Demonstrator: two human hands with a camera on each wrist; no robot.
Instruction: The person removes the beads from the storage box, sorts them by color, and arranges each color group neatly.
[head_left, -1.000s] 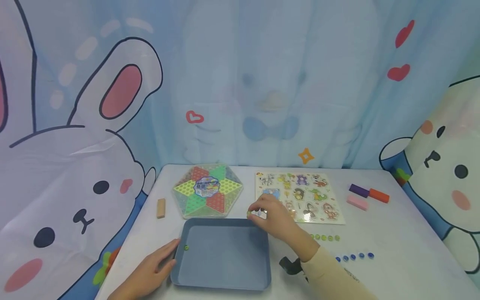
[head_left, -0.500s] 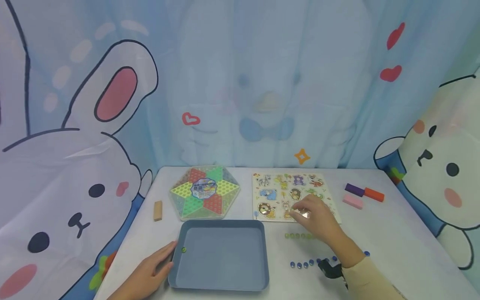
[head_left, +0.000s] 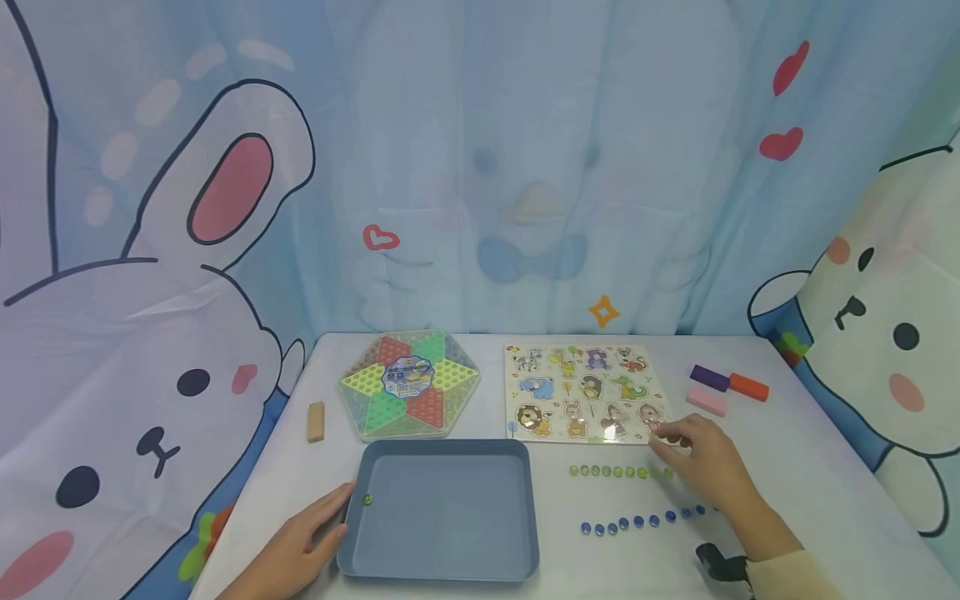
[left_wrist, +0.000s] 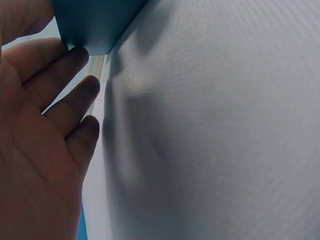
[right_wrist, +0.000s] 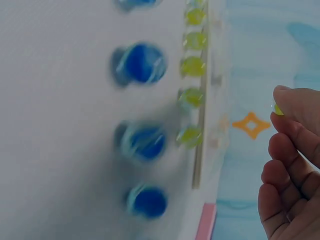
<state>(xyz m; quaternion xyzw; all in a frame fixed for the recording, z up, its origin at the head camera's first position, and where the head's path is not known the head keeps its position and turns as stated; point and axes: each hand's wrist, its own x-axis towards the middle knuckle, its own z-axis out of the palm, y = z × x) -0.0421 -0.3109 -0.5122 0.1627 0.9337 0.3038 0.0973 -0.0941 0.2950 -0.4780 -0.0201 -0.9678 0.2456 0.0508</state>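
My right hand pinches a yellow-green glass marble between thumb and index finger, above the right end of a row of similar marbles. Nearer the front runs a row of blue marbles, seen large and blurred in the right wrist view. My left hand, fingers relaxed, rests against the left side of a blue-grey tray. In the left wrist view its fingertips lie by the tray's wall. One green marble sits inside the tray, near its left wall.
Behind the tray lies a hexagonal Chinese checkers board. An animal puzzle board lies behind the marble rows. Purple, orange and pink blocks are at the back right, a wooden block at the left.
My right hand has moved right, from near the tray's back right corner, across the puzzle board, to the right end of the yellow-green row. My left hand stays at the tray.
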